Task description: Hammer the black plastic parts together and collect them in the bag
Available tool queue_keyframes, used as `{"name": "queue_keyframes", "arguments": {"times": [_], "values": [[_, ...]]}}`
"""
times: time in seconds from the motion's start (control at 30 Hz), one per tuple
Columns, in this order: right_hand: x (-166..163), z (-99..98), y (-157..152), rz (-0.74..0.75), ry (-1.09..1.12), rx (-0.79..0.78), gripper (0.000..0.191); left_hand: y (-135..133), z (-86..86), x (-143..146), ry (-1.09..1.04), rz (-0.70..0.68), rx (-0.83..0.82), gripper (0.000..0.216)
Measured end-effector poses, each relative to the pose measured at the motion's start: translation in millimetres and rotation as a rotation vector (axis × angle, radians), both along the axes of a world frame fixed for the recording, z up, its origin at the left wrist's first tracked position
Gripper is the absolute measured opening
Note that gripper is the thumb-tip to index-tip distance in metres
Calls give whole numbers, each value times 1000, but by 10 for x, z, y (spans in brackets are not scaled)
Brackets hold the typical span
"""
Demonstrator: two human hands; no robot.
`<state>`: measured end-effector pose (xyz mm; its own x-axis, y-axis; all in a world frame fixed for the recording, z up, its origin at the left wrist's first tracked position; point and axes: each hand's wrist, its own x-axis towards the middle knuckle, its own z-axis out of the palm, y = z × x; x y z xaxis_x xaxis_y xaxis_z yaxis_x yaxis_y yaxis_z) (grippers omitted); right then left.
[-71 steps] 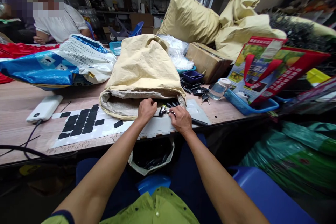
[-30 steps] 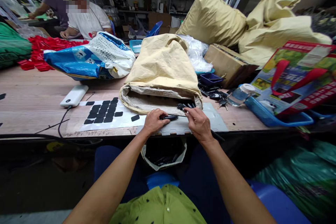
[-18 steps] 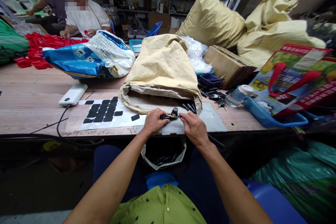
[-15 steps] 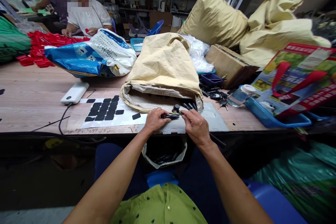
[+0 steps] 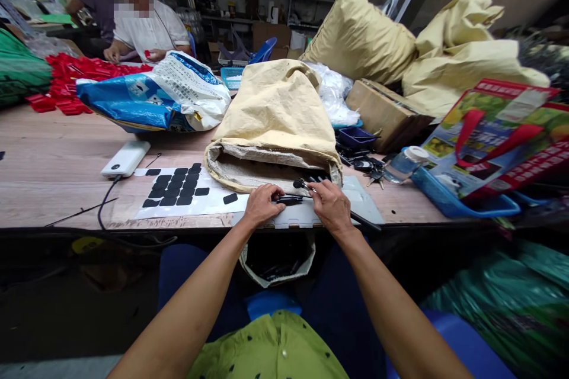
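Observation:
My right hand (image 5: 332, 206) is closed around a small hammer (image 5: 300, 183) with a round black head, a metal shaft and a black handle that sticks out behind the hand. Facing it, my left hand (image 5: 264, 205) pinches a slim black part (image 5: 291, 200) low over a grey board (image 5: 364, 204) at the table's front edge. The hammer's head is just above this part; I cannot tell whether they touch. Behind both hands lies a pale yellow cloth sack (image 5: 278, 106), its mouth towards me, with black parts at the mouth's right side.
Left of my hands is a white sheet (image 5: 208, 204) with rows of black pads, beside a white power bank (image 5: 125, 159). An open bag (image 5: 249, 269) of black parts hangs below the edge. To the right are a jar (image 5: 405, 164) and blue tray (image 5: 462, 204). Two people sit behind.
My right hand has shifted slightly, and the hammer has turned so its handle shows more behind the hand. My left hand stays in place with the black part.

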<state>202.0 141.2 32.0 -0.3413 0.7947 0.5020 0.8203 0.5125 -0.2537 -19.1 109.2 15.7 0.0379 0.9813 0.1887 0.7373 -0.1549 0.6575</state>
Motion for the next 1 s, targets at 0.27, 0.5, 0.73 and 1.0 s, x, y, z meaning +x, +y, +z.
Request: {"name": "queue_keyframes", "arguments": {"times": [0.27, 0.5, 0.73, 1.0], "values": [[71, -313, 113, -57, 17, 11, 20, 2, -8, -21, 5, -22, -3, 20], [53, -343, 95, -89, 5, 18, 20, -4, -8, -39, -14, -30, -25, 16], [54, -334, 86, -102, -17, 0, 19, 1, -24, -44, -15, -36, -21, 13], [46, -342, 79, -112, -2, 0, 19, 4, -69, -58, 2, -55, 8, 14]]}}
